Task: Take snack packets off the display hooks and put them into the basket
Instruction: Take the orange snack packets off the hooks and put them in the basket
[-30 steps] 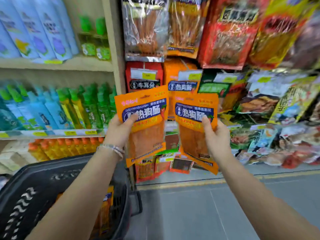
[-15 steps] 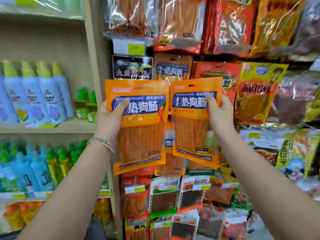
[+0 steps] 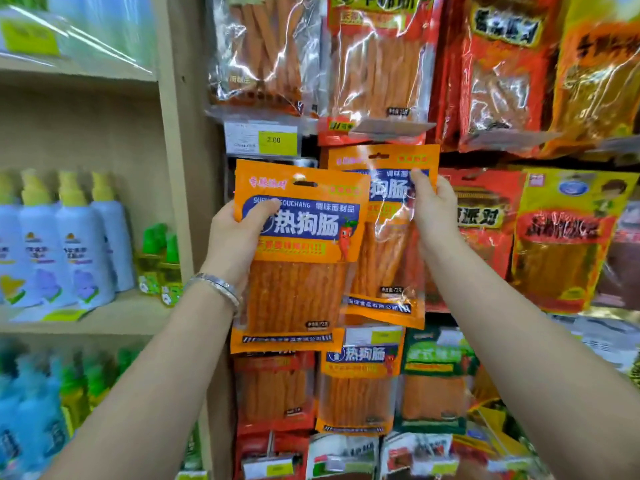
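- Both forearms rise from the lower corners of the frame and meet at centre, right in front of the snack rack.
- The left hand [image 3: 235,239] is up with a straight wrist and a silver bracelet [image 3: 214,285] around it. Its grip is closed on the left packet [image 3: 298,275], thumb across the blue label, fingers tucked behind.
- The right hand [image 3: 434,209] angles inward, its grip pinching the right packet [image 3: 384,258] by the right edge, thumb tip on the front near the top.
- The left packet sits upright at centre frame, overlapping the right packet's left side; the right one is slightly higher and behind.
- Hanging packets [image 3: 360,375] crowd the rack below and around, with a yellow price tag [image 3: 277,140] just above.
- Spray bottles [image 3: 69,244] line the shelf [image 3: 131,317] at middle left.
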`<state>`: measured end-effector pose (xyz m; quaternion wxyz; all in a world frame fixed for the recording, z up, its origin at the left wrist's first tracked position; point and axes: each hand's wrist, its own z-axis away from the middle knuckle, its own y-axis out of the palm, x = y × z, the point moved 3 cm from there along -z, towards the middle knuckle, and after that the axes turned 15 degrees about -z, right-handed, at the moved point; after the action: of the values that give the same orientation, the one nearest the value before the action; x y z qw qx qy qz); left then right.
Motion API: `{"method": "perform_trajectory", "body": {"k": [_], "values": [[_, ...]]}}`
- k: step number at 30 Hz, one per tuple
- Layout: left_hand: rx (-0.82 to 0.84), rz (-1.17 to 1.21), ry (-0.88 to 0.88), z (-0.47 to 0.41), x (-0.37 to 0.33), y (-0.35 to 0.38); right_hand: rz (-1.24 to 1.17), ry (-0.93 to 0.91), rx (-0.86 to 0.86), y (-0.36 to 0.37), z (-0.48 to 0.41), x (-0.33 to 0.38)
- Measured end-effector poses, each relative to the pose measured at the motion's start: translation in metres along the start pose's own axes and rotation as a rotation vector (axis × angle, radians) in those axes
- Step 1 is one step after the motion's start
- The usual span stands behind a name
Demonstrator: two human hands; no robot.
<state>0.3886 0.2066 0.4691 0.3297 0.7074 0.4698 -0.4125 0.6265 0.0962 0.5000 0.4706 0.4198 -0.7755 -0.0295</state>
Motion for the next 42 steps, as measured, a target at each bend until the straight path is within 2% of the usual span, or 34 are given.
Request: {"method": "perform_trajectory", "body": {"k": [7,11,16,20,26,30,34,40,42], "values": [[0.040,0.007,-0.007,-0.016,0.011,0.016,0.084,-0.003,-0.028,-0.006,-0.019,-0.018],[0.043,0.012,-0.027,-0.021,0.016,0.021,0.579,-0.191,-0.001,-0.009,-0.031,-0.019],[0.052,0.023,-0.012,-0.024,0.016,0.029,0.757,-0.186,-0.011,-0.004,-0.039,-0.022],[0.063,0.048,-0.002,-0.024,0.015,0.034,0.668,-0.142,0.017,-0.008,-0.035,-0.028],[0.082,0.042,0.011,-0.021,0.012,0.039,0.332,-0.255,0.064,-0.012,0.003,-0.025],[0.128,0.013,0.019,-0.017,0.009,0.049,0.104,-0.054,0.172,-0.005,0.025,-0.025],[0.188,-0.050,0.035,-0.013,0.004,0.063,0.045,0.017,0.205,-0.001,0.029,-0.017],[0.185,-0.158,0.218,-0.020,-0.018,0.074,0.077,-0.095,0.108,-0.013,0.014,0.003],[0.205,-0.332,0.352,-0.021,-0.028,0.078,0.087,-0.125,0.086,-0.014,0.006,0.011]]}}
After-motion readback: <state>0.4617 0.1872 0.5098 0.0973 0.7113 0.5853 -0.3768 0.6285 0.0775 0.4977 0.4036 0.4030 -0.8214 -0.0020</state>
